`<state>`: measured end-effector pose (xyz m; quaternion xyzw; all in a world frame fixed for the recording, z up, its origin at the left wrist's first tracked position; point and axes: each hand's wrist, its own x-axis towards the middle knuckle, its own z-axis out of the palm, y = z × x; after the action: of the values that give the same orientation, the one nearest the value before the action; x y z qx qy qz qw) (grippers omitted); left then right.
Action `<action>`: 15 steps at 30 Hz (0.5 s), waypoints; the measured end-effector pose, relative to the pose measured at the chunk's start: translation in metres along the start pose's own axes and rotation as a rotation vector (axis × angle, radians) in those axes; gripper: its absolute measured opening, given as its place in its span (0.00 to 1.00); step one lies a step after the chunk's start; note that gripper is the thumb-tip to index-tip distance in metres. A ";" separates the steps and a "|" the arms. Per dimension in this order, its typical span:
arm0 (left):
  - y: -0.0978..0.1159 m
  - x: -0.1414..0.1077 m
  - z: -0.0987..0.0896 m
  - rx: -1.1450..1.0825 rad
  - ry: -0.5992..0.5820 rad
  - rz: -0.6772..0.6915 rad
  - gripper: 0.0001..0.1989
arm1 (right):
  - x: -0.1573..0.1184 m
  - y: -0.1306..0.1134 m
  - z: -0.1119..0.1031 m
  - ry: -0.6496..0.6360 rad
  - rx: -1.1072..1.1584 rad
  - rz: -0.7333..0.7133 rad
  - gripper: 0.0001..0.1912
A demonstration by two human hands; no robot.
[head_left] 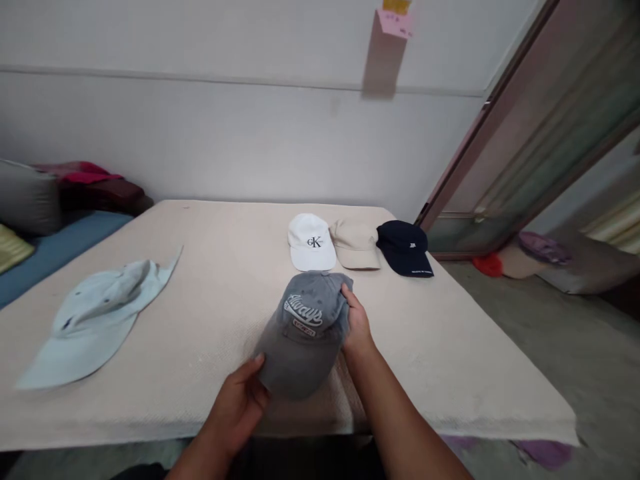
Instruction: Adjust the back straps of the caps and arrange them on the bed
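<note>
Table (210,280) w/ cream cover spans under both hands. Pale blue hat (95,317) lies well left of left hand (240,400). Grey cap (305,333) sits betw. the hands: left hand grips brim edge, right hand (356,327) clasps crown side. Just beyond right hand, a row: white cap (311,241), beige cap (356,245), navy cap (405,248).

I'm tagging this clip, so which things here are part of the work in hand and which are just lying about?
In hand:
grey cap, held by left hand at the brim and right hand at the crown.

Lying about:
white cap
beige cap
navy cap
pale blue hat
</note>
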<state>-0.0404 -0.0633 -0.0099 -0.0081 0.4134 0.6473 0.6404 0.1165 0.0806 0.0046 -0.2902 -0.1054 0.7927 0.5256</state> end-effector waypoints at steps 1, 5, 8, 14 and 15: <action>0.006 0.001 -0.001 -0.008 0.022 0.034 0.11 | 0.003 0.003 -0.001 0.023 0.022 -0.019 0.09; 0.039 0.004 -0.005 -0.044 0.067 0.126 0.11 | 0.016 0.010 -0.009 0.133 0.097 -0.077 0.06; 0.062 0.006 -0.011 -0.078 0.105 0.206 0.11 | 0.023 0.017 -0.016 0.218 0.027 -0.016 0.06; 0.133 0.023 -0.017 -0.085 0.131 0.417 0.10 | 0.015 0.037 -0.002 0.134 -0.063 0.098 0.06; 0.152 0.028 -0.017 -0.086 0.134 0.460 0.10 | 0.013 0.041 0.002 0.115 -0.074 0.122 0.06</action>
<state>-0.1810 -0.0251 0.0438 0.0165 0.4180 0.7911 0.4463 0.0797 0.0749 -0.0173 -0.3604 -0.0866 0.8009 0.4703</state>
